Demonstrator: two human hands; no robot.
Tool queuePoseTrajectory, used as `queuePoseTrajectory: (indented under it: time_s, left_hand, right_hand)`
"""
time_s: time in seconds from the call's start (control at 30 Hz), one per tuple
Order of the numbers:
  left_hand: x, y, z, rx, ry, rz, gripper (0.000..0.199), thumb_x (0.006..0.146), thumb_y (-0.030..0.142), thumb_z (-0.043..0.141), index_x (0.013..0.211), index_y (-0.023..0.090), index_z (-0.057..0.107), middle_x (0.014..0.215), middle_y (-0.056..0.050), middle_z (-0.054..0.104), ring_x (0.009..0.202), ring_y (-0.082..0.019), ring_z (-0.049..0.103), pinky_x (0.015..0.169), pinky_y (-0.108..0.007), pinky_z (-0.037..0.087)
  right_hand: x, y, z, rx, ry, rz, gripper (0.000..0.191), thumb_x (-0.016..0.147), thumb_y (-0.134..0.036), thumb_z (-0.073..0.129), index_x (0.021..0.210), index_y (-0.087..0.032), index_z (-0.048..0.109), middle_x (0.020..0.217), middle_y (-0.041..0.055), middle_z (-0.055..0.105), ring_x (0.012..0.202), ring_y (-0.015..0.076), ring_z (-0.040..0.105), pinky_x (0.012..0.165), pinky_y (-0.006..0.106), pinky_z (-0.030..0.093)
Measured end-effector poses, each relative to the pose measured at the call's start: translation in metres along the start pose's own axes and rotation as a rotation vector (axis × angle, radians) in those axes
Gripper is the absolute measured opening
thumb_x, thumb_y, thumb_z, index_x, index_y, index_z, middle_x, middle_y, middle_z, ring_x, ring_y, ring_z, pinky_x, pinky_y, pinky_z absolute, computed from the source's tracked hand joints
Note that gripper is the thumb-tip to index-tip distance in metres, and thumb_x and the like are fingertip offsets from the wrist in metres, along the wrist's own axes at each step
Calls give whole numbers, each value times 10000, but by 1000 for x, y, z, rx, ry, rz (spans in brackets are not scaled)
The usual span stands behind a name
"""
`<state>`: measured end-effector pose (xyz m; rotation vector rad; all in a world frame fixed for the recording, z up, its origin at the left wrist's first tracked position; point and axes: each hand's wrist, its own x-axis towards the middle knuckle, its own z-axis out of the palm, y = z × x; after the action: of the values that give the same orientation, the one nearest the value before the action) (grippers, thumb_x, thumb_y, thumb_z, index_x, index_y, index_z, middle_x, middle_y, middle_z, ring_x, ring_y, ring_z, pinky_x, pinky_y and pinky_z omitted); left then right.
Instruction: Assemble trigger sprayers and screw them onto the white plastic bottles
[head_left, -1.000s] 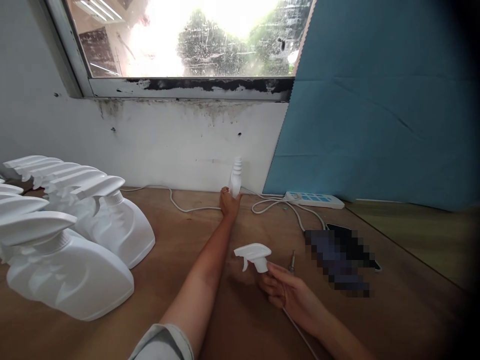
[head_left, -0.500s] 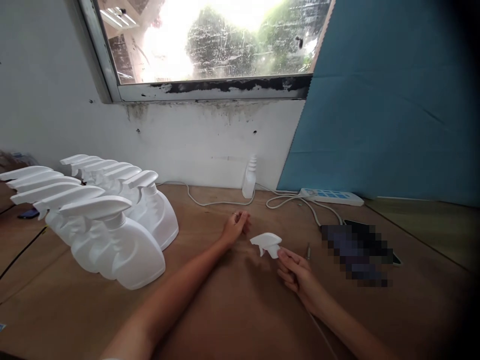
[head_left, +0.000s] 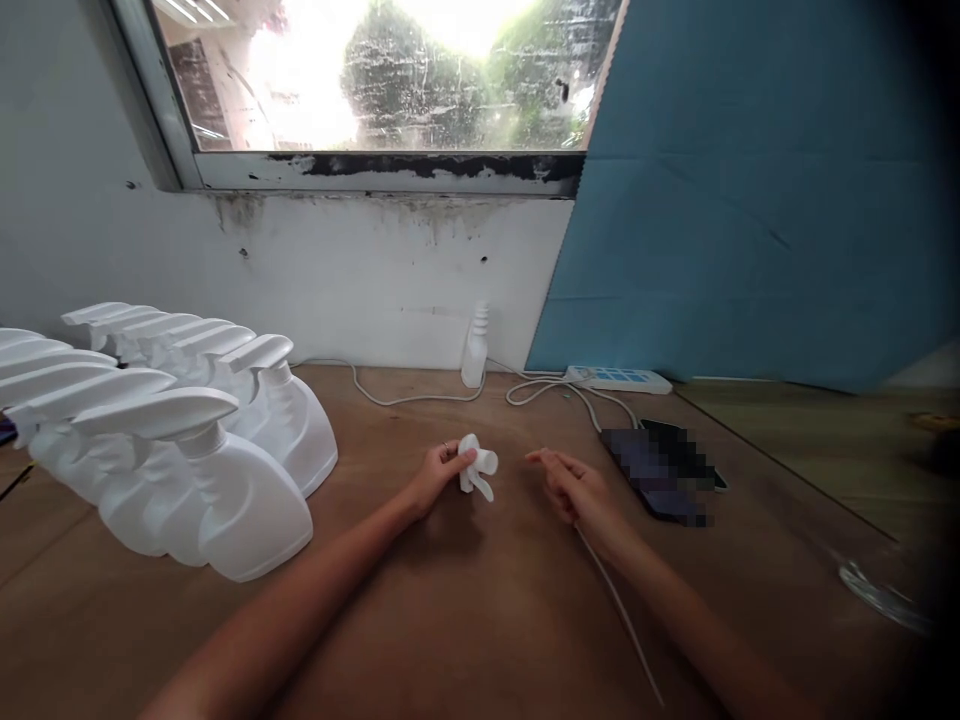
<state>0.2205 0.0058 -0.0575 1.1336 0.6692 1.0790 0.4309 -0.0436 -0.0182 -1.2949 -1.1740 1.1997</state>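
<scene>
In my left hand point(head_left: 435, 480) is a white trigger spray head point(head_left: 474, 466), pinched between thumb and fingers, its round collar facing right. My right hand point(head_left: 581, 495) is to the right of it, apart from the spray head, fingers closed with the forefinger toward the left. A thin white tube point(head_left: 621, 605) runs from under the right hand's curled fingers down toward the front; the part within the fingers is hidden. Left of my arms stand rows of white spray bottles point(head_left: 259, 500) with trigger heads on.
At the wall stands a white bottle point(head_left: 475, 350) without a spray head, next to a white cable point(head_left: 420, 402). A power strip point(head_left: 622, 381) lies right of it, with dark phones point(head_left: 649, 470) in front. Clear plastic point(head_left: 885, 600) lies at the far right.
The spray head has passed from my right hand to my left and turned so its collar faces right. The right hand has let go of it. The view has shifted right.
</scene>
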Motion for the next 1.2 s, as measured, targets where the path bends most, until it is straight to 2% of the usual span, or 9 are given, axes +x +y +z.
queuePoseTrajectory:
  time_s: [0.2, 0.37, 0.47, 0.53, 0.63, 0.7, 0.83, 0.97, 1.2]
  left_hand:
    - [0, 11, -3, -210, 29, -31, 331, 681, 456, 653, 809, 189, 506, 733, -36, 628, 623, -189, 622, 589, -299, 494]
    - [-2, 15, -2, -290, 48, -27, 307, 733, 483, 594, 781, 195, 500, 705, -16, 598, 520, -133, 545, 516, -266, 443]
    - [-3, 16, -1, -308, 72, -24, 369, 763, 552, 589, 745, 200, 476, 635, 14, 543, 459, -105, 478, 460, -242, 388]
    - [-3, 16, -1, -307, 90, -20, 407, 739, 569, 629, 723, 202, 455, 593, 33, 510, 432, -95, 458, 432, -230, 356]
    - [-3, 17, 0, -290, 120, -11, 454, 690, 581, 683, 718, 202, 435, 575, 44, 517, 405, -92, 467, 406, -221, 336]
    - [-3, 17, 0, -272, 134, -8, 475, 678, 595, 691, 722, 201, 429, 573, 43, 539, 384, -92, 472, 390, -218, 326]
    - [-2, 15, -1, -246, 154, 3, 480, 689, 601, 681, 714, 201, 417, 545, 43, 550, 349, -89, 458, 360, -213, 308]
    - [1, 12, -3, -242, 168, 11, 460, 701, 586, 663, 719, 206, 404, 524, 46, 550, 337, -93, 462, 347, -210, 297]
    - [4, 7, -5, -230, 190, 29, 428, 685, 535, 672, 729, 207, 402, 532, 46, 561, 352, -103, 490, 343, -207, 318]
  right_hand:
    - [36, 13, -65, -357, 381, -238, 463, 727, -485, 615, 1069, -174, 603, 610, -28, 482, 489, 129, 421, 464, 261, 365]
    - [49, 34, -78, -523, 448, -356, 471, 717, -331, 608, 1162, -181, 583, 986, 106, 621, 910, 285, 580, 828, 450, 461]
    - [45, 35, -82, -822, 324, -613, 393, 730, -170, 531, 1107, -196, 636, 1190, 131, 575, 1129, 319, 505, 987, 501, 381]
    - [41, 32, -84, -1021, 95, -767, 431, 717, -59, 464, 1067, -208, 667, 1192, 114, 589, 1125, 299, 506, 978, 489, 396]
    - [32, 24, -78, -1158, -259, -810, 494, 714, 30, 423, 1045, -225, 685, 1095, 86, 650, 1030, 264, 542, 890, 438, 438]
    - [27, 19, -69, -1218, -366, -790, 459, 754, 26, 416, 1020, -225, 693, 1001, 84, 676, 964, 259, 558, 830, 423, 440]
    - [21, 11, -57, -1212, -412, -755, 462, 754, 21, 396, 1028, -213, 686, 979, 85, 678, 948, 263, 565, 840, 444, 430]
    - [22, 10, -64, -1150, -432, -721, 513, 717, 21, 421, 1099, -221, 663, 1070, 88, 662, 1000, 272, 556, 874, 459, 442]
    - [24, 18, -51, -1194, -375, -807, 221, 891, -154, 434, 933, -217, 642, 922, 99, 655, 882, 255, 596, 817, 425, 467]
